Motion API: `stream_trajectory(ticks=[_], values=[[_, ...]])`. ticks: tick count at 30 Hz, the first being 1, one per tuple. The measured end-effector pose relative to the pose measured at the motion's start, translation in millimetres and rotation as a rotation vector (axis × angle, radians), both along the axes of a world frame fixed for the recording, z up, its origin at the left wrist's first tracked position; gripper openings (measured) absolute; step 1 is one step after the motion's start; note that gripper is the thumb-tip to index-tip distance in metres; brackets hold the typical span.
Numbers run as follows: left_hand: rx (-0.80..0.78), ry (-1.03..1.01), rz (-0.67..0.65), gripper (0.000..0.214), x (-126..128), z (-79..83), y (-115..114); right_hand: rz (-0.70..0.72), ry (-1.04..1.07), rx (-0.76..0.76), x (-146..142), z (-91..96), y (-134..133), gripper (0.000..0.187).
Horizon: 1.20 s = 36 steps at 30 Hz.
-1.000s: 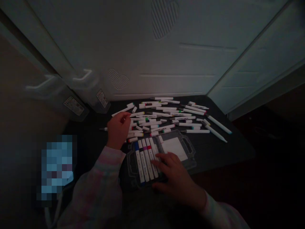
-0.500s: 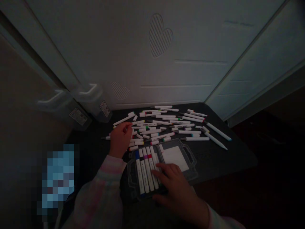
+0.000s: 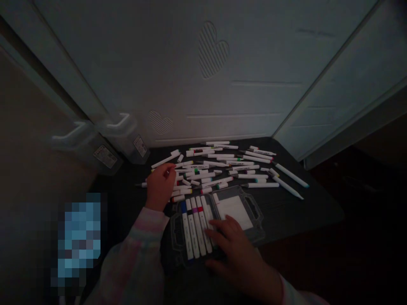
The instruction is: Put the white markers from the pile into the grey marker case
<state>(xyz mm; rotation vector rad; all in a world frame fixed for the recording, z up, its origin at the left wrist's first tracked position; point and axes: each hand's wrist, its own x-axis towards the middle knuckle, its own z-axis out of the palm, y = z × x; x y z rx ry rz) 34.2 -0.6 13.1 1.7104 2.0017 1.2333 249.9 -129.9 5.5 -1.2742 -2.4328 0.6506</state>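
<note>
The scene is very dark. My left hand (image 3: pixel 160 186) reaches into the left edge of a heap of white markers (image 3: pixel 219 167) on a dark table (image 3: pixel 305 212); its fingertips pinch at one marker in the heap. My right hand (image 3: pixel 235 250) rests with fingers spread on a clear plastic marker case (image 3: pixel 254 207) in front of me, touching the white markers with coloured bands (image 3: pixel 193 224) lined up in its left half. The case's right half shows a white bottom.
Two clear plastic containers (image 3: pixel 104 140) with labels stand at the table's back left. A pale panelled door with heart cut-outs (image 3: pixel 213 48) rises behind the table. A few markers (image 3: pixel 289 180) lie apart at the right. Dark floor lies to the right.
The view tilted slightly, so everything sits a little lower. My left hand stays at the heap's left edge and my right hand stays on the case.
</note>
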Motion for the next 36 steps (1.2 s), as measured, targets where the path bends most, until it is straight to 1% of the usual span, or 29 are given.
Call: stream_trajectory(ticks=[4, 7, 10, 13, 15, 17, 20, 23, 26, 29, 31, 34, 36], values=[[-0.009, -0.006, 0.008, 0.026, -0.3, 0.1, 0.1, 0.02, 0.094, 0.016, 12.1, 0.8, -0.5, 0.041], [-0.019, -0.012, 0.01, 0.026, 0.7, 1.8, -0.4, -0.053, 0.151, -0.014, 28.6, 7.3, 5.8, 0.035], [-0.026, -0.014, 0.013, 0.026, 1.6, 4.1, -1.0, -0.185, 0.234, -0.015, 52.2, 21.2, 20.9, 0.03], [-0.036, -0.019, 0.005, 0.025, 1.8, 5.2, -0.8, -0.392, 0.356, 0.059, 78.5, 41.0, 40.9, 0.025], [-0.036, -0.028, -0.001, 0.026, 1.6, 5.1, -0.4, -0.552, 0.48, 0.113, 92.8, 53.4, 54.6, 0.02], [-0.028, -0.038, -0.005, 0.026, 1.4, 5.0, -0.7, -0.655, 0.611, 0.15, 101.8, 62.3, 68.2, 0.019], [0.008, -0.047, -0.01, 0.025, 1.4, 6.5, -3.0, -0.734, 0.754, 0.187, 103.8, 71.0, 90.9, 0.017], [0.063, -0.041, -0.021, 0.025, 1.5, 7.9, -5.0, -0.726, 0.873, 0.172, 94.0, 83.8, 116.5, 0.015], [0.114, -0.027, -0.026, 0.026, -0.1, 7.2, -4.6, -0.634, 0.943, 0.226, 79.6, 108.5, 137.1, 0.014], [0.137, -0.026, -0.017, 0.029, -4.4, 6.1, -4.4, -0.527, 0.976, 0.338, 69.7, 137.2, 145.3, 0.014], [0.109, -0.092, 0.008, 0.03, -7.8, 5.1, -4.9, -0.497, 1.021, 0.398, 67.3, 150.8, 145.3, 0.015], [0.076, -0.161, 0.026, 0.031, -9.8, 0.5, -5.4, -0.522, 1.116, 0.422, 67.4, 157.6, 143.9, 0.016], [0.071, -0.21, 0.05, 0.031, -7.7, -4.7, -4.0, -0.548, 1.149, 0.375, 67.5, 155.8, 146.0, 0.017]])
